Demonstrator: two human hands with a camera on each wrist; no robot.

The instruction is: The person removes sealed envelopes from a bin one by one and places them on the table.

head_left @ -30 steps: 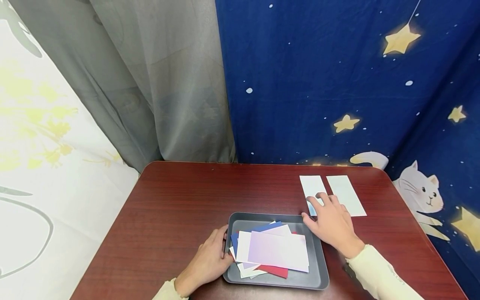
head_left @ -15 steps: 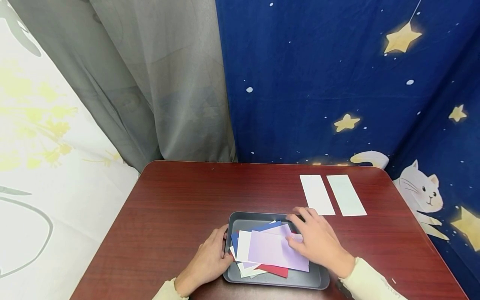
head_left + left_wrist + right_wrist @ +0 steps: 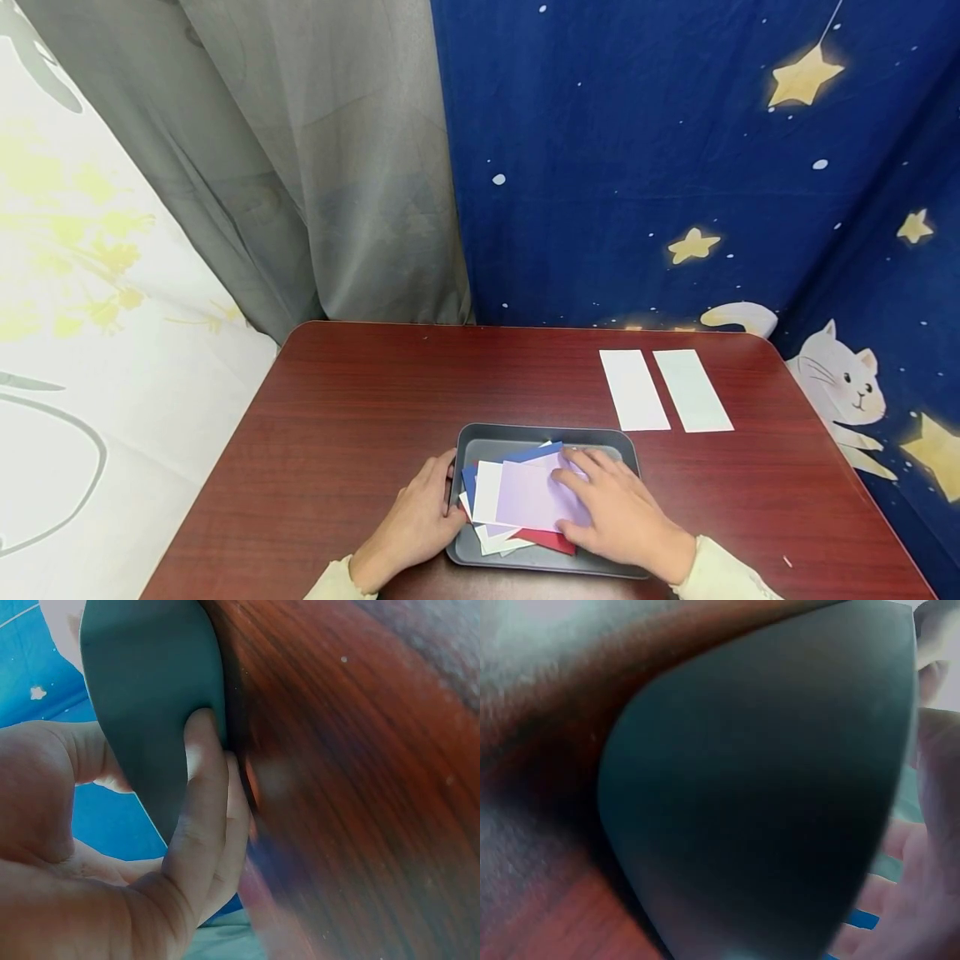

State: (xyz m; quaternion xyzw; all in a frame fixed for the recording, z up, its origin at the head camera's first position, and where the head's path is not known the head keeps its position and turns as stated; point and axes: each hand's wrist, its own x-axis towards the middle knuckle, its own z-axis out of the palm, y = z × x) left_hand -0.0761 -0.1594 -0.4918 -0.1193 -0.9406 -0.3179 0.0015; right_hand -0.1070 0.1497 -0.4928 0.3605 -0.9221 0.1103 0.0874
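A grey rectangular tray [image 3: 547, 431] sits near the table's front, holding a loose pile of paper cards. On top lies a lavender card [image 3: 525, 496]; white, blue [image 3: 534, 454] and red [image 3: 551, 542] cards stick out beneath. My left hand [image 3: 416, 517] grips the tray's left side, thumb over the rim; in the left wrist view its fingers press the tray's outer wall [image 3: 150, 675]. My right hand [image 3: 622, 517] reaches over the tray's right side, fingers spread and bent over the lavender card, covering its right part. The right wrist view mostly shows the tray's outer wall [image 3: 757, 772].
Two cards lie side by side at the back right of the brown table [image 3: 375, 400]: one white [image 3: 634, 392], one pale green [image 3: 693, 392]. A grey curtain [image 3: 382, 167] and a blue starry curtain [image 3: 570, 167] hang behind the table.
My right hand has moved from beside the white card at the back, down and left, to over the lavender card. The left hand and tray have stayed put.
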